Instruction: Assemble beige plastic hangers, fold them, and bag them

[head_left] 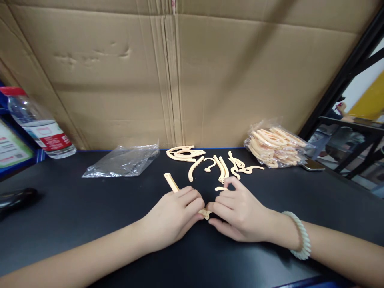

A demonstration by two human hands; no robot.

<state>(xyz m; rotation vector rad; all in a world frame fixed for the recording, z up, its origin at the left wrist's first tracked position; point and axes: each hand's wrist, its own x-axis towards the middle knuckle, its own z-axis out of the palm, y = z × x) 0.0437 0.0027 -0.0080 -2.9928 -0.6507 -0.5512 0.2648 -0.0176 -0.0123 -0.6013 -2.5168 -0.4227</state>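
Note:
My left hand is closed round a cream plastic hanger arm, whose far end sticks out up and to the left. Opposite it, my right hand has its fingers bent round a second cream hanger piece. The curved tip of a cream piece shows beside its raised finger. Between the fingertips of both hands, a joint-like cream end is visible. Most of the held pieces is hidden by my fingers. Just beyond lie loose hanger arms, a hanger hook and a pile of hooks.
Folded hangers lie at the back, near an empty clear bag. A bag of hanger parts sits back right by a phone. A bottle and a dark object are left. Cardboard walls the back.

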